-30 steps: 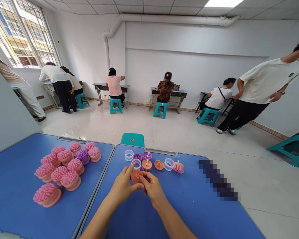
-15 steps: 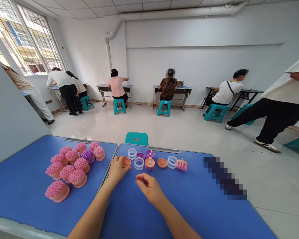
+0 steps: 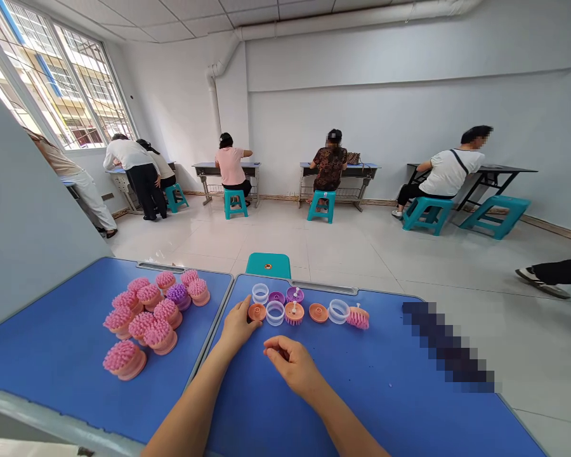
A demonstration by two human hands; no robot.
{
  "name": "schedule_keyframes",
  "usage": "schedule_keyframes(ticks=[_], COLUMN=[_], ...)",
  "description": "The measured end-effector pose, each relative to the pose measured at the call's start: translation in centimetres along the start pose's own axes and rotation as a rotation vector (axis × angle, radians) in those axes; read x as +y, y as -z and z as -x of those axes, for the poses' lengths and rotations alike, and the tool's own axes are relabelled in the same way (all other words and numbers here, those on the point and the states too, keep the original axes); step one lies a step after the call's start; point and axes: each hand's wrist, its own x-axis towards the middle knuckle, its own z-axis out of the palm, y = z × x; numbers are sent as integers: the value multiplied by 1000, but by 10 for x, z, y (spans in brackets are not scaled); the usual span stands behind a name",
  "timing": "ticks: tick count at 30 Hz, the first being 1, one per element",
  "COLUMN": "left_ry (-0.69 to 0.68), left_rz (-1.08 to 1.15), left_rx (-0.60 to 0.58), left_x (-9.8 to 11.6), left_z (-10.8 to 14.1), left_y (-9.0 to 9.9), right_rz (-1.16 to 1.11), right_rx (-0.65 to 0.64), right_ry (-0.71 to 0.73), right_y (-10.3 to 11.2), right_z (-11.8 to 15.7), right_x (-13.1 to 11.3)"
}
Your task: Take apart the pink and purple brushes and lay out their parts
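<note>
Nearer one clear ring (image 3: 275,321) than before, the left hand (image 3: 238,325) pinches an orange cap (image 3: 257,312), the right hand (image 3: 292,365) half-open.

Bright daylight from window (image 3: 64,76), glare on floor (image 3: 342,249)

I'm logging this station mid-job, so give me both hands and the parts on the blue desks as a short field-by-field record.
left hand: at the leftmost orange disc; grip unclear
right hand: half curled, nothing visible in it
clear rings: three
purple parts: two, one with a white stem
other orange disc: flat, near the row's middle
stemmed orange piece: pink bristles underneath
pink-bristled piece: right end, beside a clear ring
left desk: eleven pink brushes, one purple brush
</note>
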Motion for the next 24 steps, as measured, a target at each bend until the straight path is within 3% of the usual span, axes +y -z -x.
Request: schedule_keyframes(ticks=[5,11,14,19,24], left_ry=[-19,-28,-44,-69,203], left_rz=[22,-19,-20,-98,-194], left_rx=[29,134,216,605,949], left_x=[1,10,4,-30,-82], left_z=[12,41,61,101,133], left_y=[9,37,51,73,93], right_rz=[-2,84,131,152,172], right_rx=[-2,-15,19,69,87], right_ry=[43,35,34,59,93], right_y=[-1,-2,-5,-10,-8], right_z=[-1,-2,0,5,4], right_x=[7,24,27,26,25])
